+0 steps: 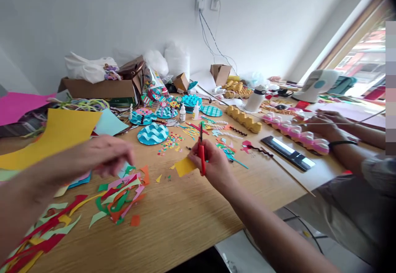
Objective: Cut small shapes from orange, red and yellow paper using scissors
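My right hand [213, 163] is closed around red-handled scissors [201, 157], their blades pointing up and away. The same hand pinches a small yellow paper piece [185, 167], which hangs left of the scissors above the wooden table [173, 223]. My left hand [113, 155] is blurred and hovers over a pile of coloured paper scraps [120, 196]; its fingers are curled, and whether they hold anything does not show. Behind it lies a large yellow sheet [52, 137], beside a light blue sheet [109, 122].
Blue wavy discs [152, 133], paper confetti [170, 143] and glue bottles [182, 113] stand ahead. To the right are a yellow egg-carton strip [243, 118], a white bottle [256, 99], a dark phone [287, 153], a wooden stick [292, 176] and another person's hands [324, 122] near a pink carton strip [295, 134].
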A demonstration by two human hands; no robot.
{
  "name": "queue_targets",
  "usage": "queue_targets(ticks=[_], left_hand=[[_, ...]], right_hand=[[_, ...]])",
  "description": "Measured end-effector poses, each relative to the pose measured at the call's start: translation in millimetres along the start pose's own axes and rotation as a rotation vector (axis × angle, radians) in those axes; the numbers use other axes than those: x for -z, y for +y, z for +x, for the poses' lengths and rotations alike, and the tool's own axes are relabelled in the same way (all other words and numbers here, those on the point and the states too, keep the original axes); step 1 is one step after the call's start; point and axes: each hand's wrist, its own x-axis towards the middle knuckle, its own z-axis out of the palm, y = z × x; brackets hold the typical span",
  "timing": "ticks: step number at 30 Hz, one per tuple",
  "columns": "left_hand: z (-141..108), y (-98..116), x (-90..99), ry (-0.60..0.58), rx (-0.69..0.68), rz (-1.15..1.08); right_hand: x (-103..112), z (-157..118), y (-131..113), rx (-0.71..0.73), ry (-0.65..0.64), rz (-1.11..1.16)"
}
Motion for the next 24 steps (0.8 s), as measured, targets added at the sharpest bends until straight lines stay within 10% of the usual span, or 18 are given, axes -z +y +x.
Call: queue_targets(ticks=[3,11,24], left_hand=[[11,-6,-63.2,-0.407,0.089,-0.125],[47,-36,-111.3,-0.216,0.184,-0.758],[76,-37,-96.3,0.24,-0.198,-0.391]], right_hand=[[-5,10,0,0.229,0.098,-0.283],[-13,16,4,0.853,-0.052,-0.618],[-16,43,6,-0.167,-0.129,0.26]])
